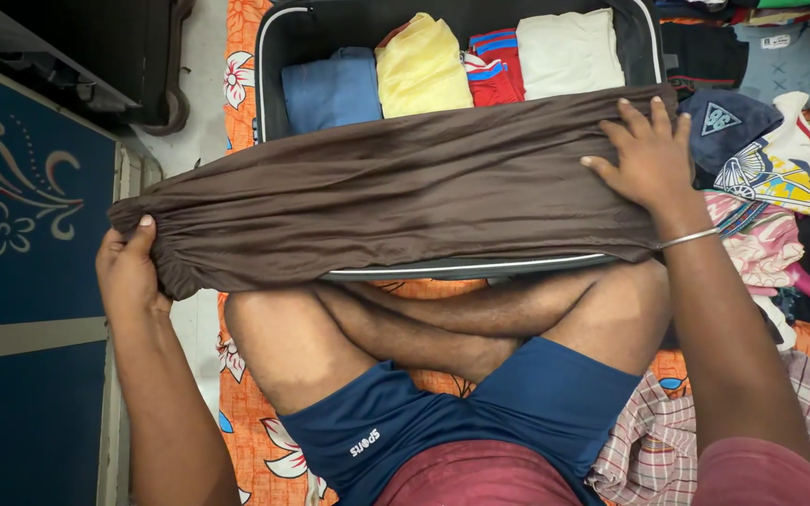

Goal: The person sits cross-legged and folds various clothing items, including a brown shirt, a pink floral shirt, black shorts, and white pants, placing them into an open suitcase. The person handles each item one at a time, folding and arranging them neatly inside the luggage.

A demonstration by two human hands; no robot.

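Brown trousers [396, 201] lie stretched across the open suitcase's [274, 56] near edge. Left hand [128, 272] pinches the gathered cuff beyond the suitcase's left edge; right hand [644, 155] presses flat, fingers spread, near the right edge beside piled clothes [780, 178].

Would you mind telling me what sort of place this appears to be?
Probably a bedroom at home: an open suitcase of folded clothes, a floral orange bedsheet, and loose garments piled beside it.
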